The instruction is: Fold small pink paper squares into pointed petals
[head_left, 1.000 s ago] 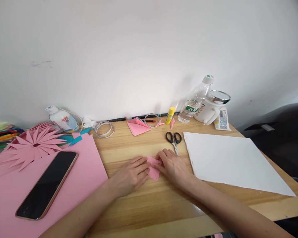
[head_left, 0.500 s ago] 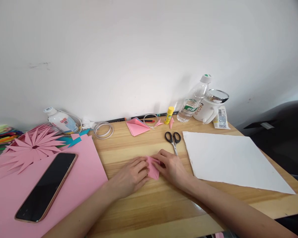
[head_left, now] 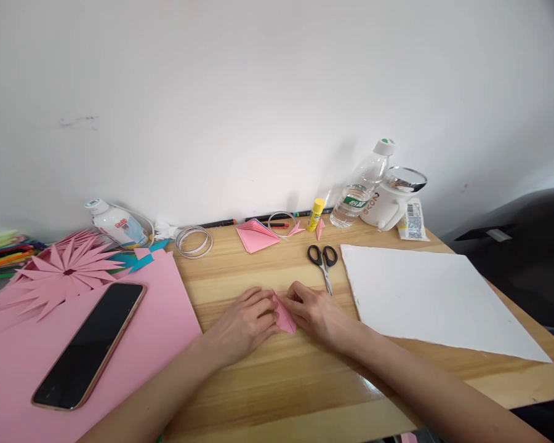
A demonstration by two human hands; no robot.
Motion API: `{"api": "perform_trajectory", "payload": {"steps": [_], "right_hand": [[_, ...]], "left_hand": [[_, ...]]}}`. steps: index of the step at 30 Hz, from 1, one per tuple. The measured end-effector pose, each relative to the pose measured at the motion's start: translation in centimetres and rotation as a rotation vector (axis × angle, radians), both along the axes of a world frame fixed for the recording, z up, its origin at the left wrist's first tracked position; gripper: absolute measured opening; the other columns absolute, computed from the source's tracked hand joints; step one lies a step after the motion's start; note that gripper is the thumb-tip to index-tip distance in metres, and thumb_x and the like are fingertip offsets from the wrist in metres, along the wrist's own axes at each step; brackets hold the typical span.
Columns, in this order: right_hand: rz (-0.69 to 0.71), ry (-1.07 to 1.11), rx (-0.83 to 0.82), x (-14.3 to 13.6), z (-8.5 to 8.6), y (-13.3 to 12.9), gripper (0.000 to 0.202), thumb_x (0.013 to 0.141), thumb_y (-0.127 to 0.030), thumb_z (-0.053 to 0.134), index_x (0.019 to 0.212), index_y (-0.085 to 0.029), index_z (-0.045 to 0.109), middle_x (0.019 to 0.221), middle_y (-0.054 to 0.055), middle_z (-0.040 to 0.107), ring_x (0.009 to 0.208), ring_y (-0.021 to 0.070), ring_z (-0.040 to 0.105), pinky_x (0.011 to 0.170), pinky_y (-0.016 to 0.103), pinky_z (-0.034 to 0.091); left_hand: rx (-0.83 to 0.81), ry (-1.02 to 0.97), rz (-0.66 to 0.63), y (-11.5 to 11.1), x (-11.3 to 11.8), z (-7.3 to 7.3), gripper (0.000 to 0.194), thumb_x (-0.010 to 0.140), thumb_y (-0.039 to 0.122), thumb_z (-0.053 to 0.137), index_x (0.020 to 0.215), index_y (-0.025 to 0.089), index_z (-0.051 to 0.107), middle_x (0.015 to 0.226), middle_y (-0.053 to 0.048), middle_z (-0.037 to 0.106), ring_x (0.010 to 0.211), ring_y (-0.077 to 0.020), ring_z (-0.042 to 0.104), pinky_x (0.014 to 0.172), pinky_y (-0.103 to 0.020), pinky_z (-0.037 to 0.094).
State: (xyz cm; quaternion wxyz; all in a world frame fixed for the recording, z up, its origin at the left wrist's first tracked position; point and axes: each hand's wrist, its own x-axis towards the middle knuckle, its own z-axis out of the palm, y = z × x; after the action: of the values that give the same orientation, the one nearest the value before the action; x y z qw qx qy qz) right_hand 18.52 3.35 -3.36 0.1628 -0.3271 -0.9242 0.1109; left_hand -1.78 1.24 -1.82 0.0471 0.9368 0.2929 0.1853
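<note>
A small folded piece of pink paper [head_left: 285, 319] lies on the wooden table between my hands. My left hand [head_left: 249, 319] holds its left edge, fingers curled over it. On the other side, my right hand [head_left: 316, 311] pinches the paper's right edge, the fingertips partly hidden. Black-handled scissors [head_left: 323, 261] rest just beyond my right hand. Farther back lie a stack of folded pink paper [head_left: 257, 237] and two small pink folded pieces near a yellow glue stick [head_left: 316, 215].
At left, a black phone [head_left: 90, 344] and a pink paper flower [head_left: 69, 272] lie on a large pink sheet [head_left: 166, 344]. A white board [head_left: 425, 295] is at right. A water bottle [head_left: 357, 194], a white mug [head_left: 381, 206] and tape rolls [head_left: 192, 242] stand along the wall.
The right flap of the pink paper is now folded inward, so the paper looks narrower. My right hand has shifted slightly left. The view has moved a little.
</note>
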Motion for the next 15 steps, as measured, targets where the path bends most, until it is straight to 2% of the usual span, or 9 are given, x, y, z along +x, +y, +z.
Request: {"api": "perform_trajectory", "payload": {"steps": [5, 8, 11, 13, 15], "right_hand": [[0.018, -0.065, 0.006, -0.1, 0.7, -0.1, 0.020, 0.088, -0.020, 0.041, 0.087, -0.014, 0.060, 0.081, 0.006, 0.050, 0.063, 0.0109, 0.050, 0.055, 0.022, 0.041], [0.059, -0.016, -0.095, 0.5, 1.7, 0.1, 0.019, 0.087, -0.023, 0.044, 0.095, -0.015, 0.060, 0.084, 0.007, 0.051, 0.070, 0.0127, 0.054, 0.064, 0.024, 0.045], [0.159, 0.059, -0.214, 1.4, 2.5, 0.4, 0.021, 0.086, -0.018, 0.044, 0.100, -0.018, 0.060, 0.091, 0.007, 0.053, 0.079, 0.0135, 0.056, 0.073, 0.026, 0.046], [0.195, 0.084, -0.236, 1.8, 2.6, 0.5, 0.023, 0.086, -0.014, 0.042, 0.099, -0.019, 0.061, 0.093, 0.007, 0.054, 0.080, 0.0127, 0.056, 0.072, 0.024, 0.046], [0.154, 0.115, -0.202, 1.9, 2.4, 0.6, 0.023, 0.086, -0.013, 0.043, 0.095, -0.020, 0.063, 0.090, 0.006, 0.055, 0.077, 0.0117, 0.056, 0.068, 0.022, 0.045]], "left_hand": [[0.007, 0.042, 0.014, 0.0, 0.0, 0.1, 0.017, 0.087, 0.024, 0.046, 0.084, 0.014, 0.059, 0.098, -0.010, 0.060, 0.102, -0.0191, 0.053, 0.092, -0.036, 0.043], [0.001, 0.051, 0.032, 0.0, 0.0, 0.4, 0.019, 0.087, 0.024, 0.045, 0.080, 0.014, 0.059, 0.097, -0.011, 0.059, 0.100, -0.0187, 0.054, 0.090, -0.036, 0.045], [-0.004, 0.038, 0.015, 0.0, 0.0, 0.4, 0.019, 0.087, 0.025, 0.045, 0.081, 0.015, 0.059, 0.090, -0.008, 0.060, 0.105, -0.0193, 0.053, 0.091, -0.036, 0.045], [-0.008, 0.029, 0.014, 0.0, 0.0, 0.3, 0.017, 0.086, 0.026, 0.046, 0.081, 0.016, 0.059, 0.089, -0.008, 0.060, 0.108, -0.0198, 0.051, 0.093, -0.037, 0.044], [-0.014, 0.025, 0.015, 0.0, 0.0, 0.2, 0.016, 0.086, 0.025, 0.047, 0.082, 0.016, 0.059, 0.089, -0.008, 0.060, 0.111, -0.0203, 0.049, 0.094, -0.037, 0.043]]}}
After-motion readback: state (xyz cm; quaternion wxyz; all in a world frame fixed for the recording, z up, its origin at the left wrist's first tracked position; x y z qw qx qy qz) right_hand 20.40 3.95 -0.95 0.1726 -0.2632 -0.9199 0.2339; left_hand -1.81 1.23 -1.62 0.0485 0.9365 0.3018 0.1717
